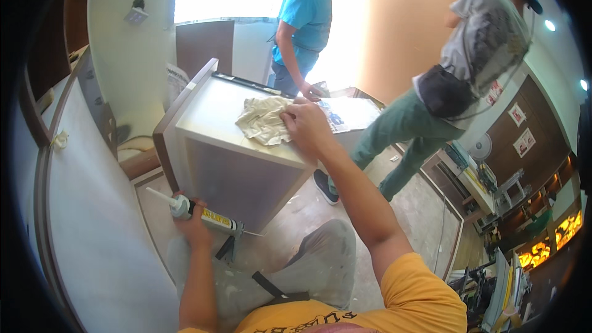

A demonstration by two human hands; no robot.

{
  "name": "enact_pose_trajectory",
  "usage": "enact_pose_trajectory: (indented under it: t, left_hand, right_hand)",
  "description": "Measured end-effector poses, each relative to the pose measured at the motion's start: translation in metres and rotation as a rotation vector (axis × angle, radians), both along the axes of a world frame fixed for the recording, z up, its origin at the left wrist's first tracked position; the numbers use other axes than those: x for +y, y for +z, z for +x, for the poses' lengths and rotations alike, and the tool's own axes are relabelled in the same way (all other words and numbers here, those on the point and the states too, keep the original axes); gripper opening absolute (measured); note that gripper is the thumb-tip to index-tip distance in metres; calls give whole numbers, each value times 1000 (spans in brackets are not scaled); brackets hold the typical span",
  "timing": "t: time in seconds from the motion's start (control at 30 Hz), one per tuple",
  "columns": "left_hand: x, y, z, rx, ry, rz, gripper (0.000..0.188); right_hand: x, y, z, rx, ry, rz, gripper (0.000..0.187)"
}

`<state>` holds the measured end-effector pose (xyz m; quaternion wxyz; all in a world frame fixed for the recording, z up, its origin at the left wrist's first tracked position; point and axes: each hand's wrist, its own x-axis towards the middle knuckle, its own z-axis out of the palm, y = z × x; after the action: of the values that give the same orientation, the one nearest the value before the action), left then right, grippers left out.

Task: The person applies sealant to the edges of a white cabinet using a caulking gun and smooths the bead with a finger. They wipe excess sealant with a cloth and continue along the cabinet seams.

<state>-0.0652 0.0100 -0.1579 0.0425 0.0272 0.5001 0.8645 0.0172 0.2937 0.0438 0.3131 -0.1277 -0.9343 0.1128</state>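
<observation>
My left hand (193,225) is wrapped around a caulking gun (227,246) loaded with a sealant cartridge (217,217). Its pale nozzle points up and to the left, close to the dark-edged side panel of a white cabinet (213,111). On the cabinet's top lies a crumpled cream cloth (262,122). My right hand (304,124) reaches across to this rag, its curled fingers closed on the right edge of the fabric.
A person in a blue shirt (306,21) stands behind the cabinet, one hand at its far end by some papers (339,117). Another person in a grey shirt (481,31) stands at right. A long white panel (98,209) runs along my left. Tools and materials (493,290) crowd the lower right.
</observation>
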Motion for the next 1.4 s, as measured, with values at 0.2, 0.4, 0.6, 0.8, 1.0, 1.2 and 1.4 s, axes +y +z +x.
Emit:
enact_pose_trajectory:
  t: [0.2,0.4,0.6,0.8,1.0,1.2,1.4]
  left_hand:
    - [3,2,1,32,0,-10,53]
    - [-4,-6,-3,50,16,0,54]
    - [-9,-12,-7,51,24,-43,55]
    - [-5,-8,-4,134,23,-32,51]
    - [-11,7,-2,100,57,-11,60]
    - [-20,51,-3,134,51,35,84]
    - [-33,95,-23,155,51,51,83]
  right_hand:
    - [12,2,-4,131,65,-83,23]
    - [8,11,6,105,-14,-188,28]
    - [4,41,4,136,117,-182,22]
    - [-21,46,-21,-392,52,-146,69]
    - [-18,34,-35,-223,-33,-168,40]
    - [-11,38,-90,50,209,-152,23]
    - [-18,33,-175,-163,155,-40,32]
